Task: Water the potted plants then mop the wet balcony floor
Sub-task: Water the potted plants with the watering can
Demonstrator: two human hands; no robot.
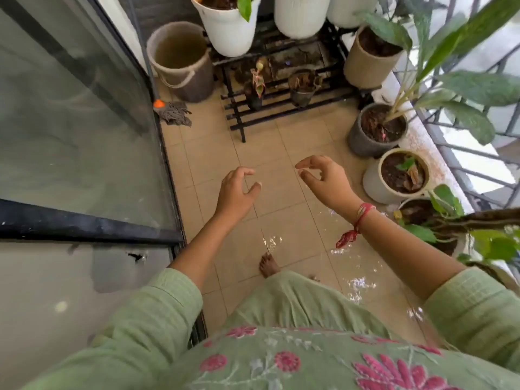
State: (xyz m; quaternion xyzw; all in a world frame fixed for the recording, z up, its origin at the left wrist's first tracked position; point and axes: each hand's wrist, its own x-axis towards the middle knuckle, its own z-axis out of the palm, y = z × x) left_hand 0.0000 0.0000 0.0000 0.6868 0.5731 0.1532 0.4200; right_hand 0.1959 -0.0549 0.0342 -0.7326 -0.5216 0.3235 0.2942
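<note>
Several puddles (356, 285) shine on the tiles (253, 153) at lower right, so I judge watering done, mopping next. The mop head (176, 113) lies left of centre by the glass door (84, 122), below the bucket (180, 60). My left hand (235, 192) and right hand (323, 178) hover mid-frame, loosely curled, empty; I need to reach that mop head.

Looking down at smooth tan floor tiles (281, 142), shining glossy under the water (357, 282). Seeing a stringy grey cloth mop head (176, 113) and a dull, dusty plastic bucket (183, 63). Seeing a black metal rack (281, 108), matt and dirty, holding smooth white plastic pots (228, 32). Noticing a rough grey pot (363, 139), a shiny glass door (70, 108) in dark metal, soft green clothes (281, 305) with stitched pink flowers, and a red thread band (363, 218).
</note>
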